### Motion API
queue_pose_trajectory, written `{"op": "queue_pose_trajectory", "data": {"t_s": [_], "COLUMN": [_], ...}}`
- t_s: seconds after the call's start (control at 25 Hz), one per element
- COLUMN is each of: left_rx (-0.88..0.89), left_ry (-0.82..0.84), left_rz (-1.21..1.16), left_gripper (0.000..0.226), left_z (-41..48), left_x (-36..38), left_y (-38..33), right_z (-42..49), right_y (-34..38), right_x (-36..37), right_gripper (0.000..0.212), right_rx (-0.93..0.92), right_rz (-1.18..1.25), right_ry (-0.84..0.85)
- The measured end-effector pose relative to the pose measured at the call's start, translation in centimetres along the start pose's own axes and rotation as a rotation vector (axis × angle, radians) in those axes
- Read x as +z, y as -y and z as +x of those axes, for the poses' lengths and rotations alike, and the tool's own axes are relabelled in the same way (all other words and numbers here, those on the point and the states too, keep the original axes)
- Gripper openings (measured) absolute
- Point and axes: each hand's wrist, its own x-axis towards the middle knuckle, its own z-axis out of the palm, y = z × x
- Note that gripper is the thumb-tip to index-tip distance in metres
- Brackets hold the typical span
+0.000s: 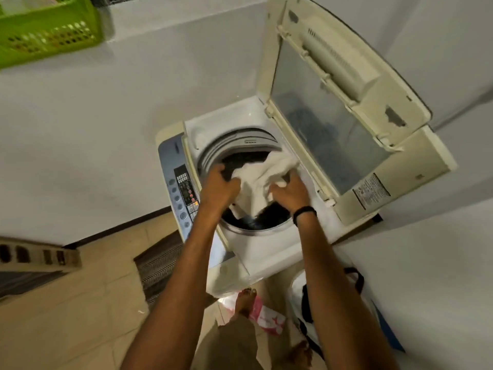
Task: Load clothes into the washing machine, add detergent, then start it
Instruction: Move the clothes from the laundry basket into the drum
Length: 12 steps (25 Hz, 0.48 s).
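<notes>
White cloth [260, 182] sits bunched at the drum [240, 156] mouth, gripped by both hands, left [220, 186] and right [289, 192], and may snag on the rim or spill out if released too high.

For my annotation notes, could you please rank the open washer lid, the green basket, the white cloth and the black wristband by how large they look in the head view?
Largest to smallest:
1. open washer lid
2. green basket, though the frame edge crops it
3. white cloth
4. black wristband
</notes>
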Motion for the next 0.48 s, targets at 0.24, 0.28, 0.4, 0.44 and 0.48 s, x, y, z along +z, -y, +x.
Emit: {"op": "queue_pose_trajectory", "data": {"t_s": [0.24, 0.28, 0.4, 0.44, 0.48], "left_rx": [-0.110, -0.065, 0.042, 0.046, 0.036], "left_ry": [0.094, 0.113, 0.228, 0.307, 0.389], "left_rz": [-0.117, -0.101, -0.046, -0.018, 0.013], "left_gripper": [0.022, 0.012, 0.016, 0.016, 0.017], "left_z": [-2.7, -3.6, -6.6, -7.8, -8.9], "left_x": [5.7, 7.6, 13.6, 16.0, 18.2], "left_y": [2.2, 2.2, 1.7, 1.9, 2.2], "right_z": [-4.8, -5.5, -7.7, -9.1, -9.8], "right_y": [-6.1, -7.3, -11.8, -13.7, -15.9], "right_x": [-0.9, -1.6, -4.2, -5.6, -6.5], "right_gripper": [0.014, 0.017, 0.019, 0.016, 0.013], "right_rx": [0.198, 0.236, 0.316, 0.364, 0.416], "right_rz": [0.154, 0.199, 0.365, 0.392, 0.405], "right_ry": [-0.155, -0.182, -0.263, -0.307, -0.331]}}
